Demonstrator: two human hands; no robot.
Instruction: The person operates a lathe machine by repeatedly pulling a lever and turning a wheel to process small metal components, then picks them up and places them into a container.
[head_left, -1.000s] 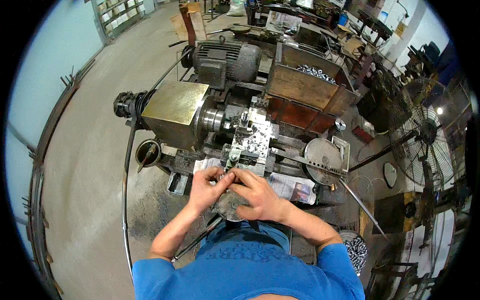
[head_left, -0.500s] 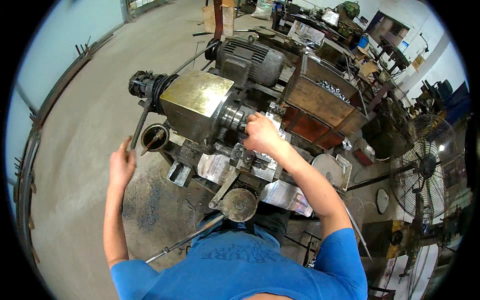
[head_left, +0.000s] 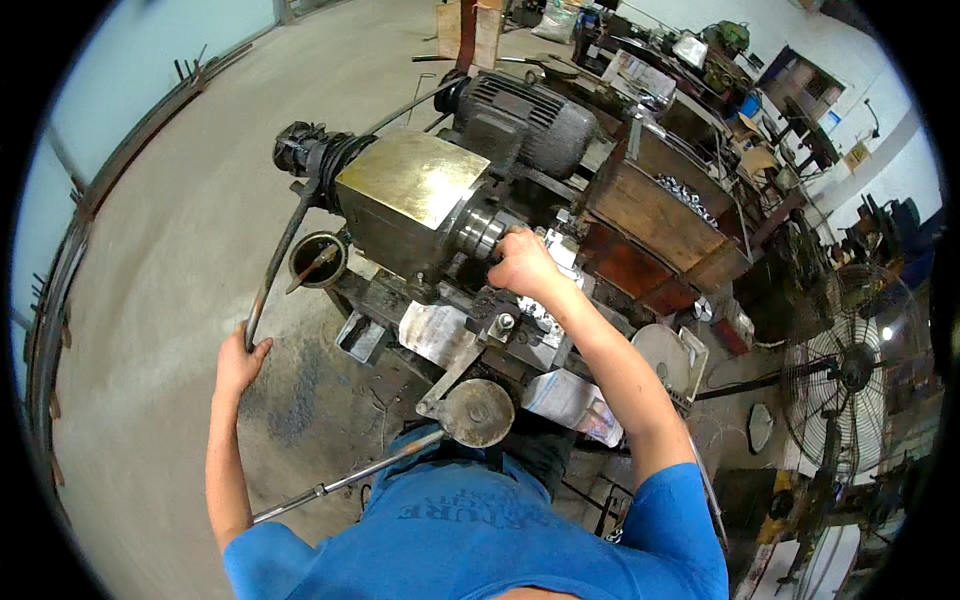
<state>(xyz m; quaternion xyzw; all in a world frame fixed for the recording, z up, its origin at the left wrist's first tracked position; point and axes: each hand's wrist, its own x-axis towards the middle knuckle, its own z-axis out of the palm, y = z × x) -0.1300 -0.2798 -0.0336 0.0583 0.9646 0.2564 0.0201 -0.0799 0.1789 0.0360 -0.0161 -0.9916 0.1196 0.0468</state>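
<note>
A small lathe with a brassy-topped headstock (head_left: 410, 180) stands in front of me. My left hand (head_left: 240, 364) is closed round the lower end of a long, dark lever (head_left: 278, 262) that runs up to the back of the headstock. At the front of the spindle, my right hand (head_left: 524, 264) is against the face of the shiny round chuck (head_left: 480, 232), its fingers curled together. Whatever those fingers hold is hidden behind the hand. Below it lies the tool slide, with a bolt-topped tool post (head_left: 503, 323).
Behind the headstock sits a ribbed electric motor (head_left: 525, 120). A wooden box (head_left: 650, 205) of small metal parts stands to the right, and a fan (head_left: 850, 368) farther right. A dark pot with a brush (head_left: 318, 262) hangs at the left. Close to my body is a round handwheel plate (head_left: 478, 412).
My left hand has closed on the lever's end, and the lever has swung toward me. My right hand stays at the chuck. The whole view has shifted slightly.
</note>
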